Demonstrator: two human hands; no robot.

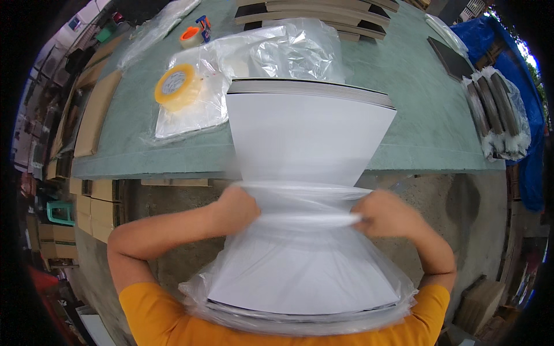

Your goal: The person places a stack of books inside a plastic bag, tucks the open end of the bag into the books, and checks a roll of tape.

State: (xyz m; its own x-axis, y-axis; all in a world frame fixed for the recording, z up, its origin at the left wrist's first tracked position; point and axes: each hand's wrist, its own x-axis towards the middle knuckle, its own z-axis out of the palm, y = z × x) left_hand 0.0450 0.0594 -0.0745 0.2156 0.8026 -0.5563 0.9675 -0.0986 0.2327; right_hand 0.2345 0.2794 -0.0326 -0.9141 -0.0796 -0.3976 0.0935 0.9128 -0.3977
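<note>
A thick stack of white sheets with dark edges [306, 132] stands between my arms, its far end over the green table and its near end against my body. A clear plastic bag [300, 230] covers the near half, its gathered mouth stretched across the stack's middle. My left hand [238, 207] is closed on the bag's edge at the left side. On the opposite side my right hand [385, 213] also grips the plastic, fingers curled. Both hands are slightly blurred.
On the green table [427, 132] lie clear plastic bags [294, 52], a yellow tape roll [176, 86] and an orange tape dispenser [191, 37]. Dark-cornered board stacks [317, 17] stand at the back, wrapped dark bundles [493, 109] at right. Cardboard boxes [99, 213] sit on the left.
</note>
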